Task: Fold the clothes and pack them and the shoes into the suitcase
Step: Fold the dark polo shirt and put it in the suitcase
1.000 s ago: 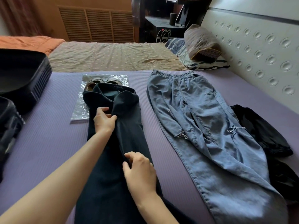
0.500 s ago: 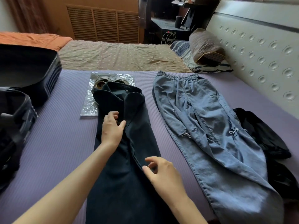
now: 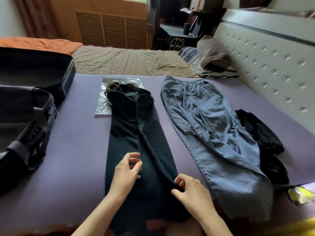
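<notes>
— Where are the dark trousers (image 3: 136, 133) at this moment?

— They lie lengthwise on the purple mat (image 3: 76, 142) on the bed, between the open suitcase (image 3: 42, 106) and the blue jeans (image 3: 213, 130). It seems one leg is laid over the other.

— And the hands?

— The right hand (image 3: 192, 191) pinches the long edge of the trousers, near the lower end. The left hand (image 3: 127, 171) is just over the cloth, with fingers half bent and apart, and it holds nothing.

— How to do this step well?

— I think the edges must first be made even, then the wrinkles pressed out with a flat palm, and only then the legs brought up to the waist. The waist lies over the shoes (image 3: 112, 85) in their plastic bag (image 3: 102, 106), so the fold should not drag the bag along.

— What is not clear?

— The hem is partly behind the forearms. The shoes are mostly covered. The black garment (image 3: 260, 133) at the right is crumpled, so I cannot tell what it is. The inside of the suitcase is too dark to read.
</notes>
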